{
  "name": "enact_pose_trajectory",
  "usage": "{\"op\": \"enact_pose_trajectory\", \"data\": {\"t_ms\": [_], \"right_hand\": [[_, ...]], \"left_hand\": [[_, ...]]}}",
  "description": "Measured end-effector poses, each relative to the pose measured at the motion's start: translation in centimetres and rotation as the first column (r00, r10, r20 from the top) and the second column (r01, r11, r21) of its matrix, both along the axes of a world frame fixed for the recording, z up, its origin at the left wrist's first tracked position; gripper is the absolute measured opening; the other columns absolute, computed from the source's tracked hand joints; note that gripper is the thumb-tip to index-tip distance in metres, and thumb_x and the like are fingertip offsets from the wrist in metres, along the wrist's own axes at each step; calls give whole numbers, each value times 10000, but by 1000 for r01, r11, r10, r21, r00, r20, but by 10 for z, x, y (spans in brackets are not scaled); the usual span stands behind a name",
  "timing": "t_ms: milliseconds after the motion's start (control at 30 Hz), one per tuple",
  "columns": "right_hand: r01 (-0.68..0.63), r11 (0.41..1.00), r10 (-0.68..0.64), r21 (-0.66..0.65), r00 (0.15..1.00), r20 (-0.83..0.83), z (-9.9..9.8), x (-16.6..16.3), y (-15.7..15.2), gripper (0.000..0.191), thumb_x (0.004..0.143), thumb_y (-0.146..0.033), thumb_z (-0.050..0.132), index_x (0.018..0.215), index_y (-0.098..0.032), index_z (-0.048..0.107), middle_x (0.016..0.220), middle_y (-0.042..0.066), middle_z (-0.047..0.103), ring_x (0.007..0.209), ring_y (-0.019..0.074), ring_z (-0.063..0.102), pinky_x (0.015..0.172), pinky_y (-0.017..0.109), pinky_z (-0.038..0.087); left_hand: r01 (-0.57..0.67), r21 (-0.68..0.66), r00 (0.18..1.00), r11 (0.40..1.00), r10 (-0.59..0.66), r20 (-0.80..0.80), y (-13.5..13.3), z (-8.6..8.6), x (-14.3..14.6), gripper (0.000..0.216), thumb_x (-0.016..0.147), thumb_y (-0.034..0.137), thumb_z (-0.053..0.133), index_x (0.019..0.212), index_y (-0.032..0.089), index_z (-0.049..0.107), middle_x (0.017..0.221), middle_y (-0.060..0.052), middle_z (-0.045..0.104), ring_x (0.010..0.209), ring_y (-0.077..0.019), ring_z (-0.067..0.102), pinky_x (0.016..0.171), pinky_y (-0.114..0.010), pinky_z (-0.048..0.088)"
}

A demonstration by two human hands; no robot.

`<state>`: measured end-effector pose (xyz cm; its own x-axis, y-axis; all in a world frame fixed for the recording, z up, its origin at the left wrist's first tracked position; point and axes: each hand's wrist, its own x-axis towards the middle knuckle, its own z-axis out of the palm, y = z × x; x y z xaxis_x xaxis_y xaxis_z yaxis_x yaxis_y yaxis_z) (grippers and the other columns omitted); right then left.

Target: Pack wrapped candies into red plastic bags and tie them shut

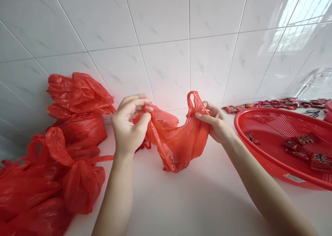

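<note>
**Even, gentle tension**

Over the worktop, toward its back edge, hangs a red bag. The left hand and right hand pinch its opposite sides between their fingers. It may tear: spread lightly.

Left hand and right hand pinch, raised and apart.

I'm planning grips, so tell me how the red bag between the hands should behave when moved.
The red bag is probably floppy: it sags between the left hand and the right hand. It is likely light for its size, as its film looks thin and translucent. Its glossy creases suggest it may be slippery.
</note>
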<state>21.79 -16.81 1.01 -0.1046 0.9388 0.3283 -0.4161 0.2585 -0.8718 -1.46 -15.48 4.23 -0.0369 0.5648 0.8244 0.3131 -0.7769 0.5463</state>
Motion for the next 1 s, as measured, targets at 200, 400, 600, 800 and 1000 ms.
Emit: {"op": "enact_pose_trajectory", "data": {"t_ms": [200,400,600,800,1000], "right_hand": [[97,995,-98,-22,994,-40,3,3,2,378,661,-310,878,718,-241,511,711,-43,710,606,149,641,567,266,487],[118,993,-118,-4,992,-38,0,7,6,370,675,-294,873,683,-234,507,737,-35,709,635,150,650,575,271,500],[147,989,-147,3,989,2,0,11,7,372,669,-314,881,695,-242,517,713,-42,681,589,149,623,531,278,484],[201,980,-201,-9,980,-3,3,17,6,286,690,-330,863,734,-250,592,758,-25,707,660,165,644,625,309,525],[291,957,-291,-8,957,1,3,26,10,171,755,-381,802,743,-245,700,726,-5,680,666,164,626,642,303,500]], "left_hand": [[-112,-233,956,966,41,-291,2,0,-13,451,819,305,702,1265,247,658,1296,-80,666,912,-208,714,879,-369,589],[-154,-431,891,889,-64,-450,3,-1,-23,690,766,467,790,1390,279,563,1229,-115,709,1016,-264,721,689,-280,586],[-5,-570,878,822,-270,-396,10,-5,-11,324,852,535,674,835,211,681,721,-28,687,567,-168,632,453,-242,460],[104,-553,928,827,-280,-245,13,-4,-8,333,871,474,655,704,188,686,598,-1,589,562,-147,588,530,-248,475],[182,-500,976,847,-219,-15,13,-2,-10,282,834,346,633,613,182,695,659,-35,677,631,-164,619,595,-271,515]]}}
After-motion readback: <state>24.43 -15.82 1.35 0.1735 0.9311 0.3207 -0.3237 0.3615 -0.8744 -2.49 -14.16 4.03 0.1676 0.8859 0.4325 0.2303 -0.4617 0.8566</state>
